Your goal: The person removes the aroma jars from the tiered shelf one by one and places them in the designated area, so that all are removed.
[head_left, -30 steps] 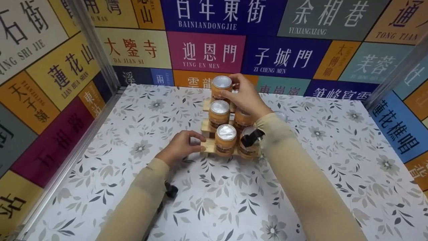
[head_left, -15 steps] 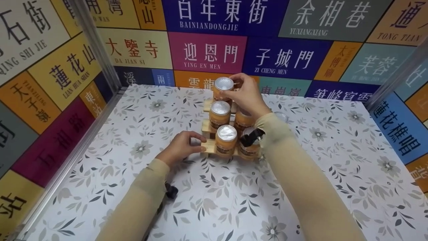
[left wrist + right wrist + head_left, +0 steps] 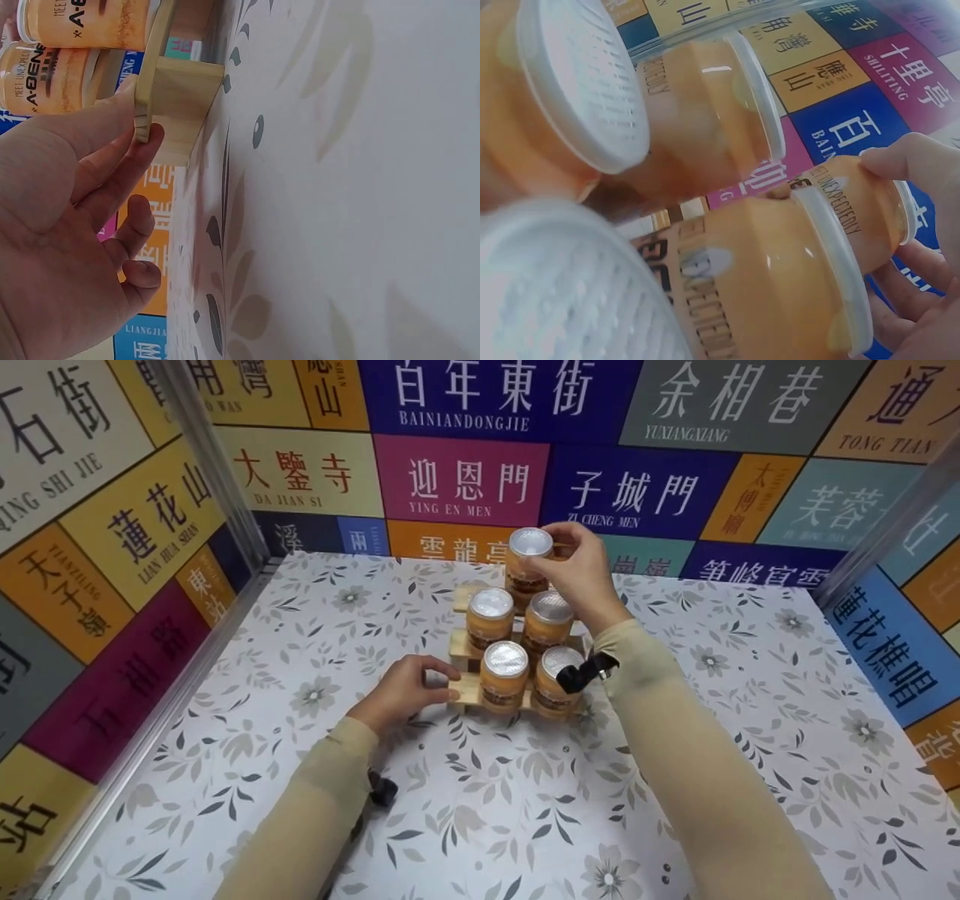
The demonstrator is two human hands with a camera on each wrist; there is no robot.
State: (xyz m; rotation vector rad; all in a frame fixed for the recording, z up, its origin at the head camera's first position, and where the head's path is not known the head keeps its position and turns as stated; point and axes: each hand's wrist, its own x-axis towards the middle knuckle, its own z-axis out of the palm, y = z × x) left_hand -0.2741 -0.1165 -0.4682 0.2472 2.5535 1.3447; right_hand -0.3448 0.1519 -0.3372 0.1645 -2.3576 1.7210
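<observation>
Top jar (image 3: 528, 547) clasped at side by right grip (image 3: 587, 575), between thumb and fingers, presumably for upright hold; base hidden. Wooden stand (image 3: 469, 688) pinched at end by left grip (image 3: 405, 688), likely for steadying. Four lower jars (image 3: 501, 690) seated in pairs on steps nearer than right grip; little wrist room left there. Bare end of top step (image 3: 466, 599) left of right grip. Bench (image 3: 435, 817) edge close beyond; open room rightward.

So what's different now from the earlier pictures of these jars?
The right hand, still holding the back jar, has moved it to the right, over the top step of the wooden rack. The left hand still holds the rack's left end, and the four front jars stayed put.
</observation>
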